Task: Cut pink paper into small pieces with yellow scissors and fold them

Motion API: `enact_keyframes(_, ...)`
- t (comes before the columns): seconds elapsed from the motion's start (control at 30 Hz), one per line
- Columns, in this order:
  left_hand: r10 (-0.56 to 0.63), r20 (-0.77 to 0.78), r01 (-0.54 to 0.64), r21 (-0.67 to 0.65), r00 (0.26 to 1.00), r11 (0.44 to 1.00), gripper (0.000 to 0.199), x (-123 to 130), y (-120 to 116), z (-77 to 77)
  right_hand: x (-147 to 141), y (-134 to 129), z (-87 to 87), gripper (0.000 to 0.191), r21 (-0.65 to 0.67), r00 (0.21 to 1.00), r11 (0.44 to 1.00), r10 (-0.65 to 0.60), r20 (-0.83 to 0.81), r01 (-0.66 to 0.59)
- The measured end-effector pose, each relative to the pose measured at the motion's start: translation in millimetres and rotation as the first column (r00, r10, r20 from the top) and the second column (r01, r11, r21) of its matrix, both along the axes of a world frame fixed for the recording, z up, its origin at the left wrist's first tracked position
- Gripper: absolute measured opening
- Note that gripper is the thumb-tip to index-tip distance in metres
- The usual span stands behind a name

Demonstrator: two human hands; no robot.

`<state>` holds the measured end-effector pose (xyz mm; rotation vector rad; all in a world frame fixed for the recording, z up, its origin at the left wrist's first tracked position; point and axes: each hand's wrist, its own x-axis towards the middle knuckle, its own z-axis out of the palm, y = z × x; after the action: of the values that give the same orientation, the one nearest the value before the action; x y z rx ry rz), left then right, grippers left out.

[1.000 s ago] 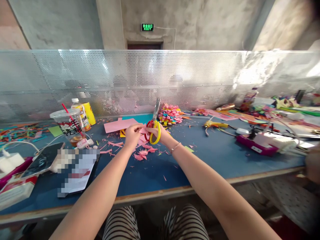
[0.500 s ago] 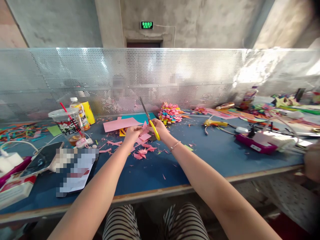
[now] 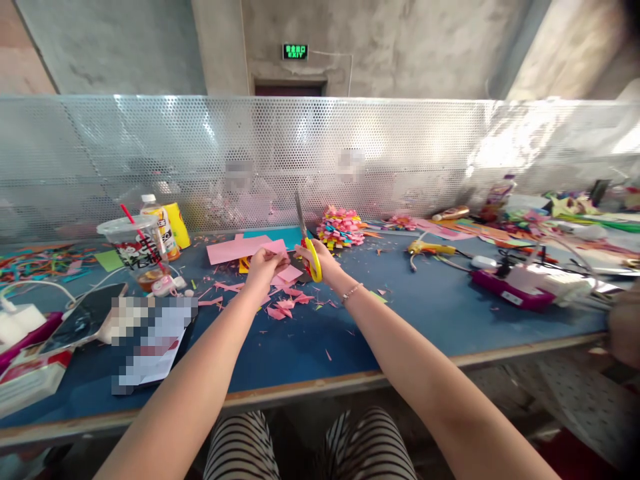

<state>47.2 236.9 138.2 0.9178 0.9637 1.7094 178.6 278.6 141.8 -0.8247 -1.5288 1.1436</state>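
Yellow-handled scissors [image 3: 313, 260] are in my right hand [image 3: 325, 263], blades pointing up and away. My left hand [image 3: 265, 268] is pinched closed at the edge of some pink paper; what lies between its fingertips is too small to make out. Under and beyond the left hand lie pink sheets [image 3: 230, 251], with a blue sheet [image 3: 280, 238] behind them. Pink scraps [image 3: 285, 305] are scattered just in front of the hands. A fringed paper bundle in pink, yellow and blue [image 3: 341, 227] stands behind my right hand.
On the left are a plastic cup [image 3: 135, 250], a bottle [image 3: 163, 230], a phone [image 3: 90, 317] and another device with a blurred screen [image 3: 160, 347]. A yellow-handled tool [image 3: 433, 247] and a purple power strip [image 3: 510, 290] lie right. A perforated screen [image 3: 300, 160] stands behind.
My hands have moved slightly apart. The scissors have swung more upright, and the small pink piece seen between my hands no longer shows there.
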Motion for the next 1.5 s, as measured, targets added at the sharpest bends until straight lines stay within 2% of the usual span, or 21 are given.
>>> enact_keyframes(0.27, -0.024, 0.047, 0.025, -0.025, 0.999, 0.999, 0.019, -1, -2, 0.0, 0, -5, -2.7, 0.042, 0.022, 0.996, 0.997, 0.075, 0.045, -0.076)
enact_keyframes(0.47, -0.059, 0.032, 0.061, -0.035, 0.998, 0.998, 0.019, 1, -5, 1.0, 0, -10, -1.3, 0.043, 0.037, 0.976, 0.986, 0.155, 0.151, -0.163)
enact_keyframes(0.57, -0.057, 0.018, 0.058, -0.048, 0.998, 0.997, 0.02, 1, -4, 0.5, -2, -7, -4.2, 0.044, 0.071, 0.971, 0.986, 0.133, 0.197, -0.149)
enact_keyframes(0.73, -0.026, 0.02, 0.027, -0.052, 0.999, 0.998, 0.018, 1, -4, 0.3, 0, 9, -14.0, 0.044, 0.14, 0.941, 0.989, 0.0, 0.337, -0.05)
enact_keyframes(0.83, -0.027, 0.02, 0.028, -0.06, 0.999, 0.998, 0.017, 1, -4, 0.8, 3, 12, -15.1, 0.044, 0.144, 0.932, 0.989, -0.016, 0.362, -0.039)
enact_keyframes(1.03, 0.012, 0.043, -0.01, -0.042, 0.999, 0.999, 0.019, -1, -3, 1.2, 4, -2, -5.3, 0.044, 0.118, 0.948, 0.99, 0.031, 0.317, -0.072)
enact_keyframes(1.13, 0.015, 0.043, -0.013, -0.038, 0.999, 0.999, 0.014, -1, -4, 2.5, 5, -9, -0.2, 0.043, 0.058, 0.945, 0.993, 0.076, 0.318, -0.1)
enact_keyframes(1.23, 0.01, 0.055, -0.008, -0.037, 0.998, 0.999, 0.009, -1, -5, 5.0, 7, -14, 4.1, 0.041, -0.007, 0.924, 0.986, 0.159, 0.349, -0.167)
enact_keyframes(1.4, 0.057, 0.105, -0.053, -0.042, 0.993, 0.998, 0.007, -1, -6, 10.4, 12, -15, 5.9, 0.04, 0.028, 0.878, 0.969, 0.212, 0.429, -0.247)
enact_keyframes(1.5, 0.076, 0.125, -0.073, -0.025, 0.989, 0.997, 0.005, -3, -5, 11.1, 12, -14, 5.1, 0.042, -0.019, 0.854, 0.953, 0.279, 0.439, -0.301)
